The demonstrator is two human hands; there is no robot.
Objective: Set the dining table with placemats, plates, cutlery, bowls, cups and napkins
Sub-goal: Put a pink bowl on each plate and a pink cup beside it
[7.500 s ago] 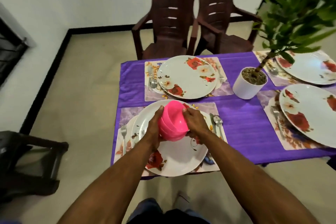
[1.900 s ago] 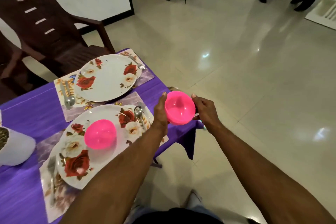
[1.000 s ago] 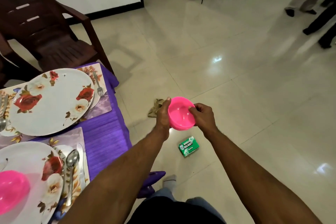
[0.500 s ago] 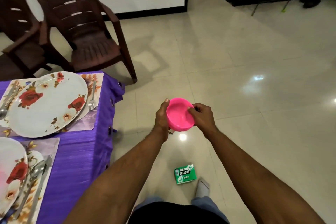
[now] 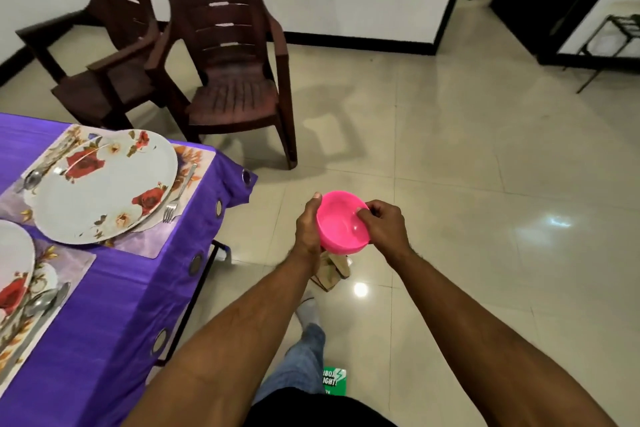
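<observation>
I hold a pink bowl (image 5: 341, 224) in front of me, above the floor and to the right of the table. My left hand (image 5: 308, 227) cups its left side with the thumb on the rim. My right hand (image 5: 382, 225) pinches its right rim. On the purple tablecloth (image 5: 114, 291) at the left lies a floral plate (image 5: 104, 184) on a placemat (image 5: 188, 163), with a fork (image 5: 178, 192) on its right and a spoon (image 5: 33, 177) on its left. A second plate (image 5: 14, 274) shows at the left edge, with cutlery (image 5: 48, 302) beside it.
Two dark brown plastic chairs (image 5: 232, 62) stand behind the table's far corner. On the tiled floor lie a brownish cloth (image 5: 330, 270) under the bowl and a green packet (image 5: 334, 380) near my foot. A black metal rack (image 5: 613, 45) stands far right.
I have walked along the table's end with the bowl; the view has swung left, so the chairs and far plate are nearer. The green packet now lies behind my foot.
</observation>
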